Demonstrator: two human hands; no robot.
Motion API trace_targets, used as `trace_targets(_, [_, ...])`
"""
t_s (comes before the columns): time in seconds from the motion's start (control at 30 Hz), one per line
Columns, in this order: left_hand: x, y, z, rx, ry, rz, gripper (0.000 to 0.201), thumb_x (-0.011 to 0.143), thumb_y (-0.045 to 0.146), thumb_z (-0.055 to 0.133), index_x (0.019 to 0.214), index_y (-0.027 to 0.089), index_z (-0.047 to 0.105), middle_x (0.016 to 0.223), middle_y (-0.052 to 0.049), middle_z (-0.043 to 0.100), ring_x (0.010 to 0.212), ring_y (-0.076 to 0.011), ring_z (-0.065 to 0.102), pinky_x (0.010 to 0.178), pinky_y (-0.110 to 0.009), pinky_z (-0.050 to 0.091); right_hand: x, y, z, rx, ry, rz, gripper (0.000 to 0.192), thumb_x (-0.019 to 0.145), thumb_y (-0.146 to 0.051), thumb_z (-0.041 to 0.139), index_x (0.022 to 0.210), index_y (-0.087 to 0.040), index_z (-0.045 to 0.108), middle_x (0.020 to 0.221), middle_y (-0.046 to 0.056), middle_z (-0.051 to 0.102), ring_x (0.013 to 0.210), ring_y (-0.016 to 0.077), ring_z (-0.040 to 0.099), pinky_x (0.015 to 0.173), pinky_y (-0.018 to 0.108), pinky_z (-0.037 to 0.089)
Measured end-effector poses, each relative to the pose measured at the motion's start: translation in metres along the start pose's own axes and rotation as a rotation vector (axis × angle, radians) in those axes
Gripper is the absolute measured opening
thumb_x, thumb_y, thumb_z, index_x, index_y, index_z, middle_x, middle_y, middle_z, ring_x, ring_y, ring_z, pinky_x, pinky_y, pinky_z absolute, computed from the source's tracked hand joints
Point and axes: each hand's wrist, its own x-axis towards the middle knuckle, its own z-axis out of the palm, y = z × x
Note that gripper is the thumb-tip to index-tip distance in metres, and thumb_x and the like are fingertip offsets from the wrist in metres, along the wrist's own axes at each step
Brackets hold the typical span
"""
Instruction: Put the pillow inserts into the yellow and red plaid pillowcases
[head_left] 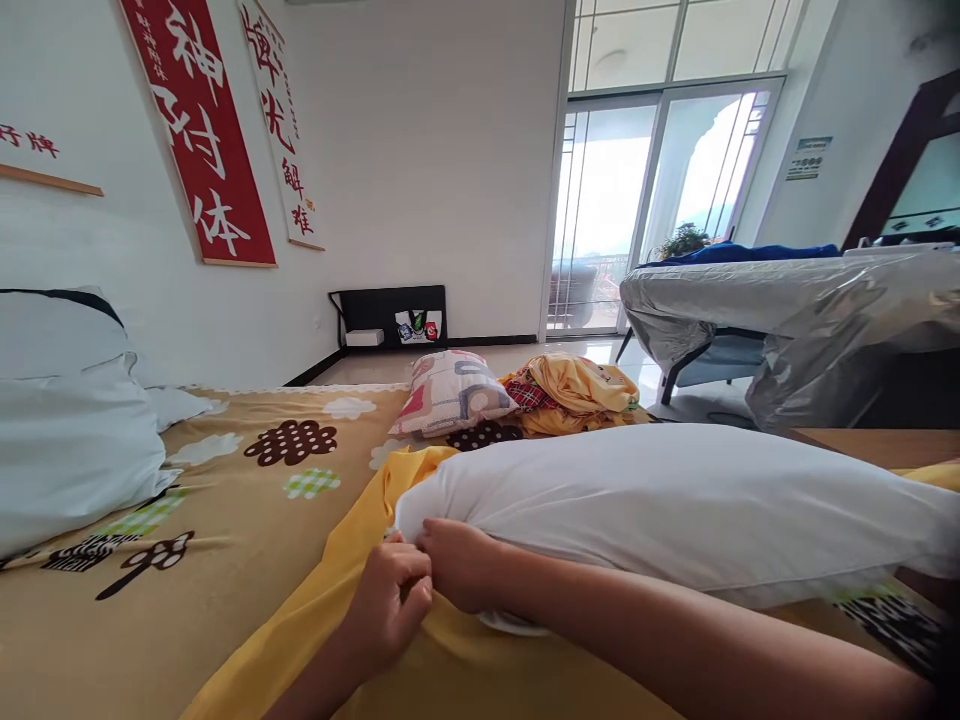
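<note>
A long white pillow point(675, 505) lies across the bed in front of me, on top of a yellow pillowcase point(352, 590) spread under it. My right hand point(457, 560) grips the pillow's near left corner, with my forearm running off to the lower right. Right beside it my left hand point(386, 605) pinches the yellow fabric at the same corner, fingers curled shut. Both hands touch each other at the pillow's end.
The bed carries a tan sheet point(247, 500) with brown tree prints. Pale blue pillows point(67, 440) are stacked at left. A patterned pillow point(450, 392) and a pile of yellow cloth point(577, 392) lie at the far end. A plastic-covered table point(787, 300) stands beyond, by glass doors.
</note>
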Motion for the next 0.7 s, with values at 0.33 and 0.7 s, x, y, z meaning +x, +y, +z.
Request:
trace_targets(0.33, [-0.009, -0.006, 0.006, 0.021, -0.248, -0.116, 0.02, 0.063, 0.022, 0.042, 0.048, 0.02, 0.028, 0.05, -0.002, 0.044, 0.07, -0.019, 0.047, 0.071, -0.03, 0.038, -0.151, -0.067, 0.001, -0.424, 0.458, 0.503, 0.054, 0.091, -0.016, 0.036, 0.143, -0.027, 0.046, 0.135, 0.01, 0.058, 0.122, 0.03, 0.052, 0.097, 0.049, 0.035])
trace_targets(0.7, [-0.018, 0.079, -0.007, 0.429, -0.535, 0.115, 0.03, 0.078, 0.042, 0.054, 0.06, 0.019, 0.064, 0.061, -0.008, 0.066, 0.055, -0.0196, 0.052, 0.073, -0.039, 0.041, -0.087, 0.037, -0.053, 0.209, 0.011, 0.274, 0.046, 0.075, -0.01, 0.06, 0.115, -0.033, 0.069, 0.091, 0.002, 0.068, 0.089, 0.0185, 0.061, 0.072, 0.029, 0.039])
